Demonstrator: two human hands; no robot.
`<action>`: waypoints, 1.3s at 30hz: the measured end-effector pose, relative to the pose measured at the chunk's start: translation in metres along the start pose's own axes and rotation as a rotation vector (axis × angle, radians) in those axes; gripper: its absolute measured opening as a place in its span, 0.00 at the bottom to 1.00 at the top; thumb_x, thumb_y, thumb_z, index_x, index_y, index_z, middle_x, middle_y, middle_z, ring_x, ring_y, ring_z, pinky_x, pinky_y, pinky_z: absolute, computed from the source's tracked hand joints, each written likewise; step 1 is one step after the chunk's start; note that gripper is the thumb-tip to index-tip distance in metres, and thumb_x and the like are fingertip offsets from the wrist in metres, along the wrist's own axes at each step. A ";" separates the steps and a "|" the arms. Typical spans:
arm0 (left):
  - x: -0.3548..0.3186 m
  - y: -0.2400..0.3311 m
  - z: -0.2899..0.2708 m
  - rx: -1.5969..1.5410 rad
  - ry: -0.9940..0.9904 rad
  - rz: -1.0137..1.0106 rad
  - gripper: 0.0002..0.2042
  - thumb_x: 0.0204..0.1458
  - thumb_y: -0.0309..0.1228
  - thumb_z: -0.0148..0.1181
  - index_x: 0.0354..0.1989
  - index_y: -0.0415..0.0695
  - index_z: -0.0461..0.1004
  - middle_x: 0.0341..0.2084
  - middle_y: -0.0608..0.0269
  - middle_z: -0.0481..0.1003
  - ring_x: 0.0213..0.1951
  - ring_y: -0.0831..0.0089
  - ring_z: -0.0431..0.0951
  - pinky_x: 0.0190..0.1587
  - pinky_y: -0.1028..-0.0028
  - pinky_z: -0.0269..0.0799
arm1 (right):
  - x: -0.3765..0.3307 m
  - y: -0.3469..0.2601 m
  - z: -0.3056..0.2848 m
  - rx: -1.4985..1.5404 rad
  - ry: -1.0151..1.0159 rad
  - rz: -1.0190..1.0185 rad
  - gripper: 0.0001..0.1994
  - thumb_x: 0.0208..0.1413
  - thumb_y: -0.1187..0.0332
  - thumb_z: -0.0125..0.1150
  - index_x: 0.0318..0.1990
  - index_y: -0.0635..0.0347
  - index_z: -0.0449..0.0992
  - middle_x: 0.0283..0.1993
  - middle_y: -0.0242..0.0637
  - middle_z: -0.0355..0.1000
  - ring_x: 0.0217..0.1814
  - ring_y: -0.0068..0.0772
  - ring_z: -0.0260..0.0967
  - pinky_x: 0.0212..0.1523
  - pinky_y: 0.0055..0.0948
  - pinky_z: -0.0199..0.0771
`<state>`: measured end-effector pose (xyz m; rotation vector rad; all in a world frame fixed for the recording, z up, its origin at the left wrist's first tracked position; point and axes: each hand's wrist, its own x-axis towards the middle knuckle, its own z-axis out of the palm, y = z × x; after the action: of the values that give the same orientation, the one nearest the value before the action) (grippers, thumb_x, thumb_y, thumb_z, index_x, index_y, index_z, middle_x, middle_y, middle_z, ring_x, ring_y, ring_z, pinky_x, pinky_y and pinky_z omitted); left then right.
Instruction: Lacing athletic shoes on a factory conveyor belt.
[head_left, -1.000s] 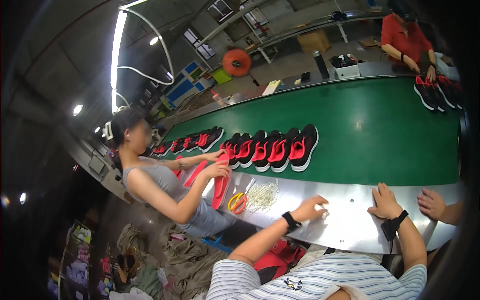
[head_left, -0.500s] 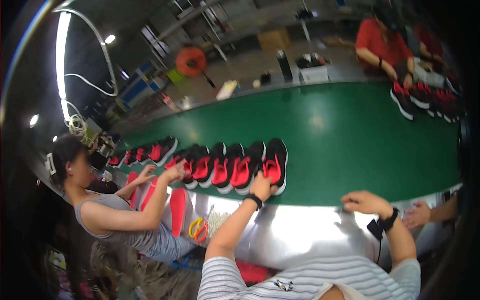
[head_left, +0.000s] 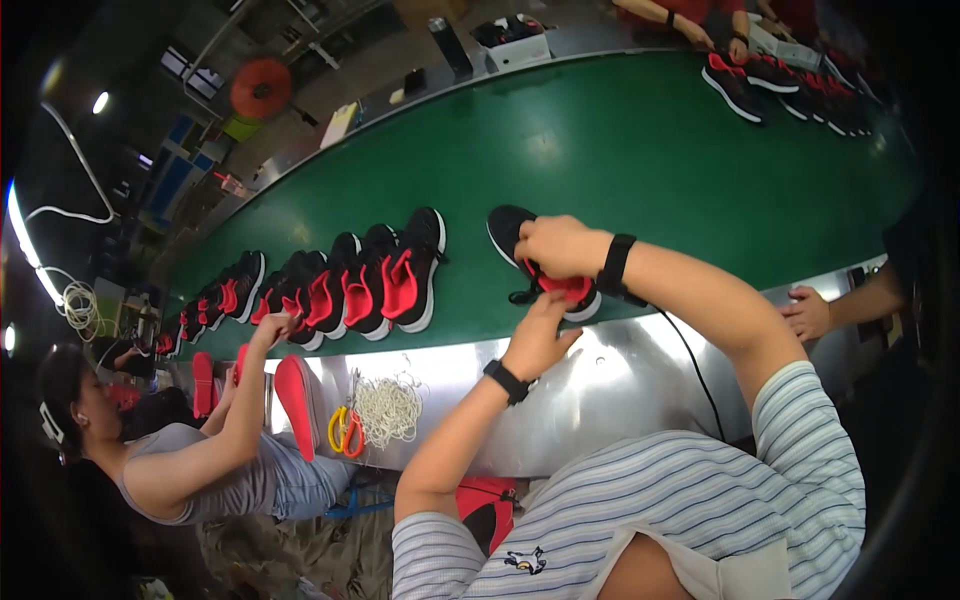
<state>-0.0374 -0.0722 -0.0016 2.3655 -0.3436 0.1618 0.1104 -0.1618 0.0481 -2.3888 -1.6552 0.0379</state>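
A black sneaker (head_left: 508, 224) with a red lining and white sole lies on the green belt before me, its toe pointing away to the left. My right hand (head_left: 566, 248) is closed over its upper, hiding much of the lace area. At the heel end, my left hand (head_left: 540, 338) holds the shoe's edge, fingers at the red opening and thumb apart by the heel. A dark lace end sticks out beside the left fingers. To the left, a row of matching sneakers (head_left: 402, 285) stands side by side, toes away from me.
A metal ledge (head_left: 600, 385) borders the belt on my side, bearing pale cord (head_left: 388, 412), scissors (head_left: 345, 432) and a red insole (head_left: 296, 400). A co-worker (head_left: 190, 455) sits at left. Another person's hand (head_left: 808, 313) rests at right. More shoes (head_left: 735, 88) lie far right.
The row's rightmost sneaker is now apart from the others, with both my hands on it. My right hand has come across from the ledge. The view has shifted right and down.
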 end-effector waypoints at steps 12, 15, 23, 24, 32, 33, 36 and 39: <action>0.030 -0.044 -0.100 0.007 -0.038 -0.352 0.12 0.52 0.30 0.55 0.41 0.37 0.73 0.34 0.58 0.76 0.37 0.71 0.76 0.42 0.74 0.70 | -0.051 -0.013 0.032 0.131 0.053 -0.147 0.06 0.47 0.71 0.54 0.34 0.60 0.69 0.33 0.43 0.66 0.33 0.44 0.70 0.29 0.37 0.71; 0.066 -0.049 -0.090 0.130 -0.041 -0.166 0.09 0.47 0.31 0.57 0.36 0.42 0.76 0.35 0.55 0.75 0.41 0.60 0.74 0.46 0.67 0.69 | -0.059 -0.010 0.026 0.499 0.070 0.005 0.06 0.50 0.72 0.53 0.35 0.61 0.68 0.34 0.42 0.68 0.34 0.41 0.70 0.32 0.34 0.70; 0.113 -0.023 -0.034 0.686 -0.163 -0.061 0.14 0.32 0.40 0.67 0.27 0.47 0.79 0.43 0.61 0.70 0.52 0.62 0.64 0.47 0.60 0.65 | -0.081 -0.003 -0.002 0.804 0.414 0.227 0.04 0.48 0.74 0.58 0.32 0.61 0.75 0.31 0.36 0.69 0.34 0.32 0.69 0.36 0.29 0.70; 0.116 -0.011 -0.033 0.766 -0.252 -0.098 0.14 0.33 0.40 0.66 0.28 0.45 0.78 0.43 0.59 0.68 0.49 0.63 0.66 0.45 0.59 0.67 | -0.082 0.002 0.002 0.659 0.513 0.254 0.04 0.47 0.74 0.59 0.31 0.61 0.75 0.31 0.35 0.69 0.33 0.33 0.69 0.34 0.28 0.69; 0.122 -0.090 -0.045 0.050 -0.022 -0.323 0.09 0.41 0.28 0.56 0.29 0.36 0.75 0.25 0.47 0.75 0.25 0.50 0.76 0.31 0.60 0.76 | -0.075 0.002 0.044 -0.099 0.038 0.078 0.05 0.39 0.71 0.56 0.24 0.50 0.79 0.26 0.33 0.73 0.30 0.38 0.72 0.30 0.35 0.73; 0.123 -0.100 -0.050 -0.338 -0.033 -0.582 0.09 0.42 0.27 0.54 0.28 0.34 0.74 0.25 0.51 0.74 0.23 0.57 0.76 0.23 0.64 0.77 | -0.066 -0.004 0.034 -0.128 -0.129 0.104 0.05 0.39 0.71 0.57 0.24 0.51 0.79 0.26 0.34 0.73 0.28 0.39 0.72 0.29 0.36 0.73; 0.131 -0.102 -0.042 -0.518 -0.043 -0.641 0.08 0.43 0.27 0.53 0.27 0.33 0.73 0.24 0.53 0.73 0.23 0.62 0.76 0.19 0.68 0.76 | -0.046 -0.007 0.035 -0.281 -0.287 0.090 0.04 0.39 0.71 0.56 0.23 0.56 0.78 0.26 0.37 0.73 0.25 0.40 0.72 0.27 0.37 0.73; 0.130 -0.095 -0.035 0.127 -0.005 -0.306 0.12 0.43 0.32 0.54 0.34 0.40 0.75 0.29 0.49 0.73 0.28 0.55 0.77 0.33 0.63 0.74 | -0.026 -0.003 0.062 -0.272 0.171 0.137 0.04 0.40 0.72 0.55 0.21 0.61 0.75 0.28 0.42 0.73 0.26 0.40 0.72 0.26 0.37 0.73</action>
<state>0.1140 -0.0076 -0.0106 2.5098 0.0307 0.0335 0.0883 -0.1740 -0.0146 -2.6132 -1.5000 -0.3803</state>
